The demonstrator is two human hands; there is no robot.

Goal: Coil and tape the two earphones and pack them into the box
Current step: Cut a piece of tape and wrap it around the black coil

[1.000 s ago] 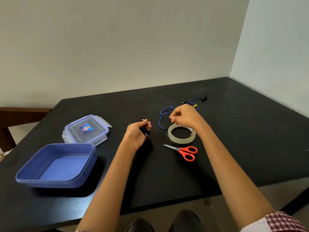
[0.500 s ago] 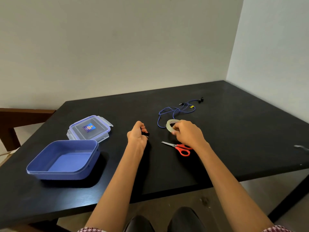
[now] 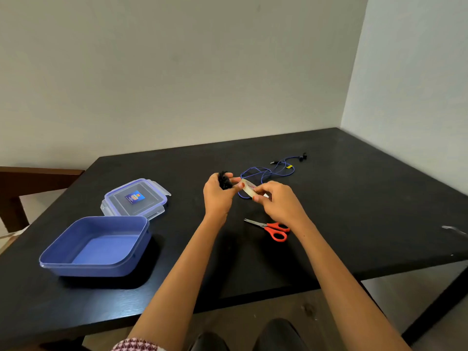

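My left hand is curled round the black earphone, already wound into a tight little bundle of thin rubbery cord, with a fingertip reaching across to the tape. My right hand pinches that roll edge-on: a flat ring of glossy, translucent film on a pale core. Both hands hang just beyond the scissors, clear of the table.

I judge this to be the taping of the first coil. Next I need to find the free end, peel off a short strip without letting the bundle spring open, and then cut it. Whether the end is lifted yet I cannot tell.

The scissors lie flat, with slim steel blades and red plastic loops. Further beyond them the blue earphone sprawls in loose loops, uncoiled, its dark buds at the far end. Well left of the scissors sits the box, a shallow blue plastic tub with rounded corners and nothing in it. Its clear lid, blue-edged with snap tabs, lies just behind the box.
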